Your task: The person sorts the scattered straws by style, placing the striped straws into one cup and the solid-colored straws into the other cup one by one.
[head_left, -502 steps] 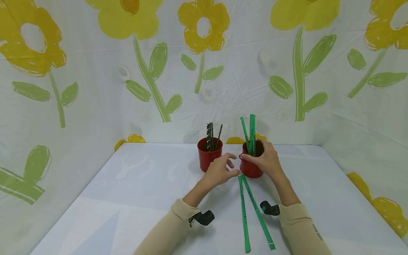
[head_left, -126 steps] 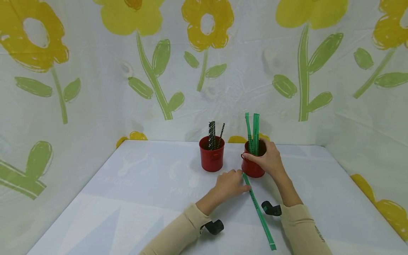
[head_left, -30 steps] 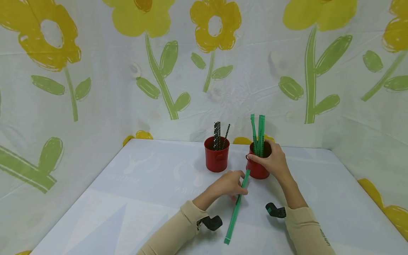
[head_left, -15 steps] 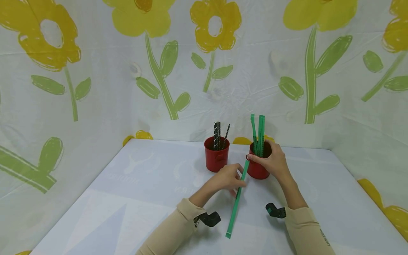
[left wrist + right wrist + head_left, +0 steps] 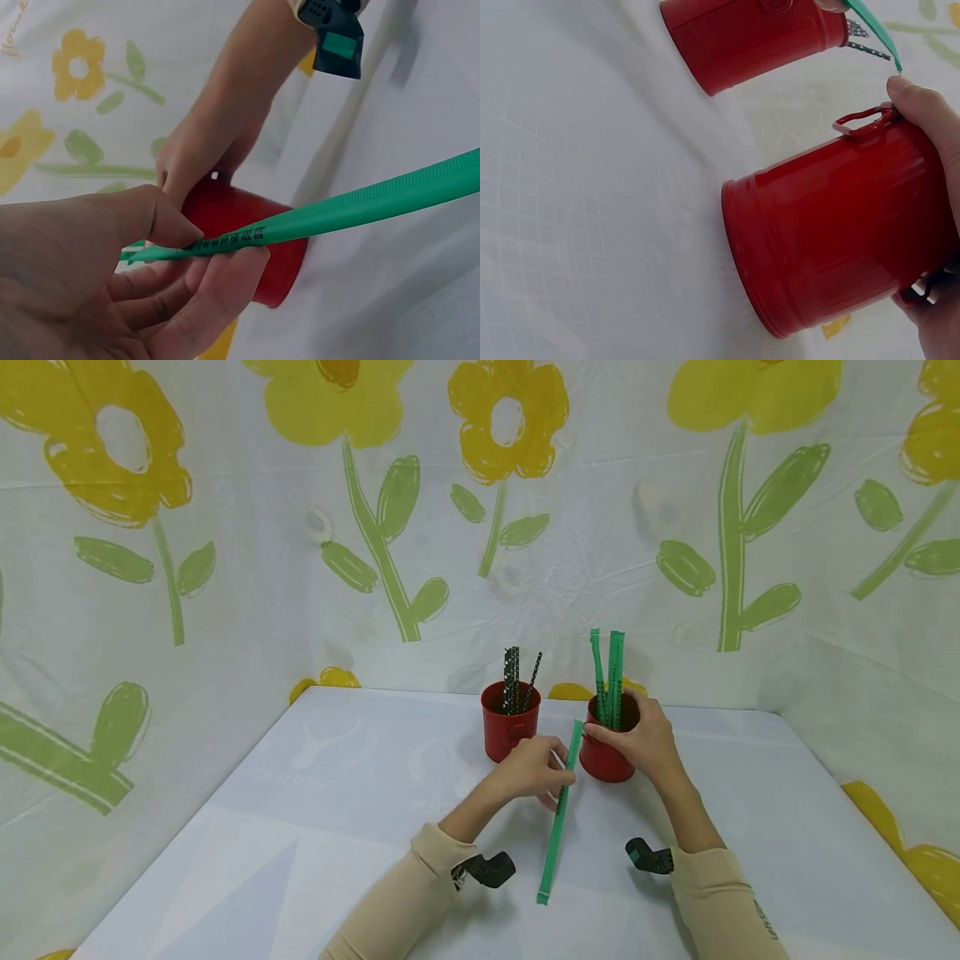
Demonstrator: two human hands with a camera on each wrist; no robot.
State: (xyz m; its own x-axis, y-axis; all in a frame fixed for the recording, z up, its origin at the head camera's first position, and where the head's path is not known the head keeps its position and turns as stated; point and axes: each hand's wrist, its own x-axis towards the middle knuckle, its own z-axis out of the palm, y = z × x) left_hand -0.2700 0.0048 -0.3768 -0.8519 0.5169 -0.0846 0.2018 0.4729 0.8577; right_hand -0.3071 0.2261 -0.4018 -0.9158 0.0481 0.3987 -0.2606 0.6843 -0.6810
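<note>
My left hand (image 5: 528,768) pinches a long green wrapped straw (image 5: 553,847) between thumb and fingers. The straw slants, its upper end close to the rim of the right red bucket (image 5: 604,766) and its lower end toward me. Dark print shows on the wrapper in the left wrist view. My right hand (image 5: 651,740) grips that bucket at the rim, the thumb by one small side handle (image 5: 866,120). Several green wrapped straws (image 5: 614,672) stand inside it, leaning at slightly different angles. The bucket's lower inside is hidden.
Left of the held bucket stands another red bucket (image 5: 501,735), holding several black straws with white dots (image 5: 512,681). Both are near the back of the white table (image 5: 337,827). A flower-printed cloth (image 5: 585,543) hangs behind. Each wrist carries a black camera (image 5: 491,869).
Earlier, two green straws lay on the table; one is gone from there. The last is lifted in my left hand and has risen toward the bucket's rim. My right hand stays on the bucket.
</note>
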